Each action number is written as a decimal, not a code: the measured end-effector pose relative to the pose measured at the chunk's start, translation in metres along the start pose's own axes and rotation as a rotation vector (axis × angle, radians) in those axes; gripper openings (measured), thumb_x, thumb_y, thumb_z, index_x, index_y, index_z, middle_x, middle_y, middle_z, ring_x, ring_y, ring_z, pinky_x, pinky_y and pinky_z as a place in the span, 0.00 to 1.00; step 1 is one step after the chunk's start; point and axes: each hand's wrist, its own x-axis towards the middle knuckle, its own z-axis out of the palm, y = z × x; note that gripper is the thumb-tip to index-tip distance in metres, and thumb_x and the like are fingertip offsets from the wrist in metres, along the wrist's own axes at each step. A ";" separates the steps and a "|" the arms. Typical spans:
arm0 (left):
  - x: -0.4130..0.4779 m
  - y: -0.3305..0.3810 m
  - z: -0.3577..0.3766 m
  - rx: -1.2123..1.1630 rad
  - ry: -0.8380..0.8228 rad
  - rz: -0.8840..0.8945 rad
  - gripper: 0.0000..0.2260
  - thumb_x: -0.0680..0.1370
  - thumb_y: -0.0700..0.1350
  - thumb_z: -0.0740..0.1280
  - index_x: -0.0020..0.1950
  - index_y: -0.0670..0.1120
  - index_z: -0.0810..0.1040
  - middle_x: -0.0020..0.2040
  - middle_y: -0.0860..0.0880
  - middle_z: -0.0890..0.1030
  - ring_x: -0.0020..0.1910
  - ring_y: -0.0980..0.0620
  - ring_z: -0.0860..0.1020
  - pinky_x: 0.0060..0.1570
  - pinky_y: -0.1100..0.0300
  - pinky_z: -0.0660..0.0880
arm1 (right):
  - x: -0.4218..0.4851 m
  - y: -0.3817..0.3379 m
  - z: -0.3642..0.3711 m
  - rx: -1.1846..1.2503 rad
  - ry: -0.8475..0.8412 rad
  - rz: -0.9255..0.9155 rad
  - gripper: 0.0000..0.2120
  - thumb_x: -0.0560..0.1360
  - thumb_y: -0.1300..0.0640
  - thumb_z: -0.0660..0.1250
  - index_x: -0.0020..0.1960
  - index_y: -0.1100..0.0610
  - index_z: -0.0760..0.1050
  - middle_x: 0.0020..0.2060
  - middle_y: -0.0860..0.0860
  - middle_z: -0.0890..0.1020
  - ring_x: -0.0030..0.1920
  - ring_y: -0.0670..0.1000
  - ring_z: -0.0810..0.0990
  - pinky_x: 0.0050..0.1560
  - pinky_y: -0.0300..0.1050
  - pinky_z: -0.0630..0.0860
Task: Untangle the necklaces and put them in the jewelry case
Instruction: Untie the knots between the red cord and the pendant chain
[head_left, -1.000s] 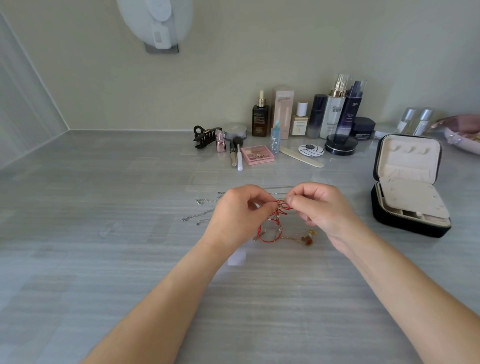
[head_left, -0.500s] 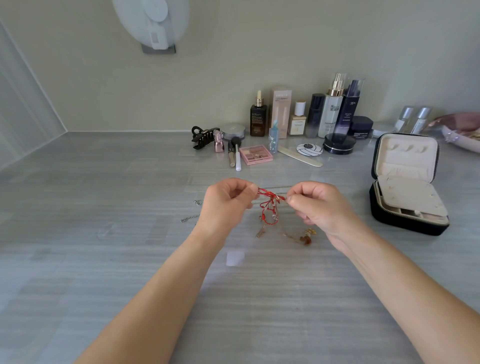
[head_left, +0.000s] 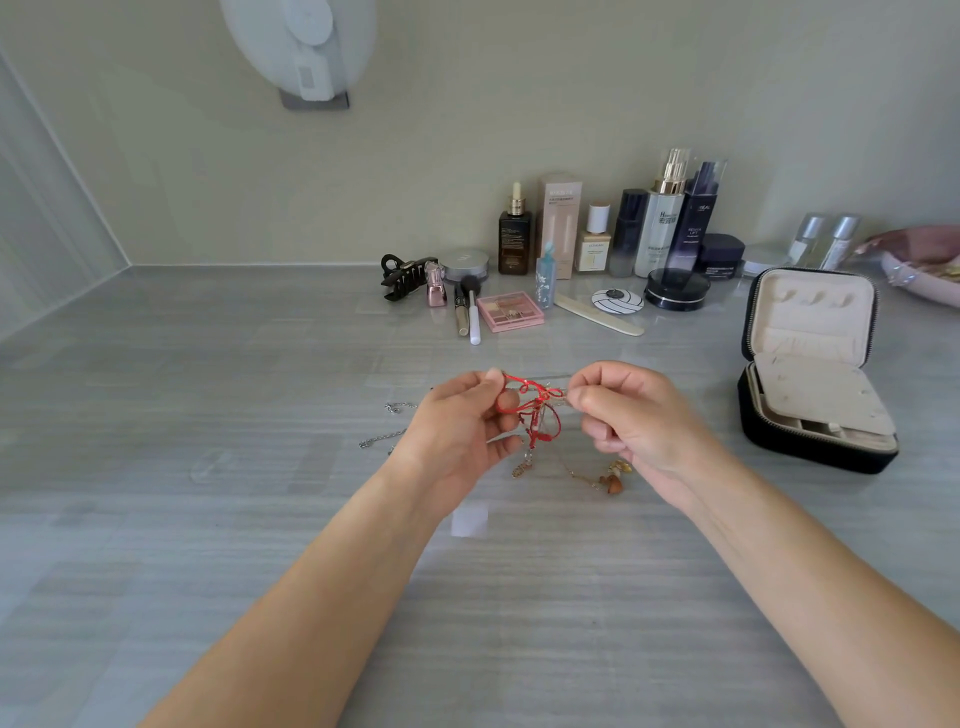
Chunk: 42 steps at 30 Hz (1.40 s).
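- The red string necklace (head_left: 535, 410) is held up just above the grey table (head_left: 208, 519), between the two hands; it is bunched into loops and knots in the middle.
- One end of the red string is pinched by the left hand (head_left: 457, 431); the thumb and first finger are curled onto it; the other fingers are bent loosely below.
- The other side of the tangle is pinched by the right hand (head_left: 634, 421); all its fingers are curled in; a thin pale chain is seen at its fingertips, next to the red string.
- A gold chain (head_left: 608, 480) with a small brown charm is laid on the table under the hands; a thin gold piece is seen hanging down from the red tangle.
- A silver chain (head_left: 384, 439) is laid on the table just left of the left hand; part of it is hidden behind that hand.
- The jewelry case (head_left: 815, 374) is set on the table well to the right of the hands; its lid is stood open; it is black outside and cream inside.
- Bottles (head_left: 660, 223) and jars are lined up along the back wall; a black hair clip (head_left: 402, 275), a pink box of eye colours (head_left: 510, 310) and a nail file (head_left: 597, 314) are laid in front of them.
- A pink dish (head_left: 924, 265) is seen at the right edge, partly cut off.
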 end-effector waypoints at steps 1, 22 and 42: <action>0.000 0.000 0.000 -0.012 -0.012 -0.009 0.12 0.81 0.43 0.58 0.37 0.47 0.69 0.26 0.54 0.70 0.27 0.56 0.68 0.32 0.62 0.68 | -0.001 -0.001 0.000 0.015 -0.001 0.010 0.11 0.74 0.68 0.61 0.34 0.58 0.73 0.20 0.46 0.66 0.20 0.42 0.63 0.21 0.31 0.57; 0.006 -0.002 -0.010 0.190 -0.068 -0.007 0.10 0.77 0.45 0.63 0.36 0.48 0.75 0.29 0.54 0.72 0.30 0.56 0.69 0.32 0.62 0.66 | 0.000 -0.004 0.000 0.264 -0.128 0.167 0.12 0.75 0.66 0.56 0.36 0.55 0.68 0.26 0.48 0.69 0.21 0.43 0.59 0.23 0.36 0.53; 0.002 0.009 -0.015 0.076 -0.114 -0.060 0.08 0.66 0.46 0.71 0.35 0.47 0.72 0.23 0.55 0.64 0.19 0.59 0.60 0.25 0.66 0.68 | -0.003 0.000 0.000 0.069 -0.063 0.024 0.07 0.79 0.59 0.58 0.42 0.56 0.70 0.38 0.50 0.81 0.20 0.46 0.68 0.20 0.35 0.59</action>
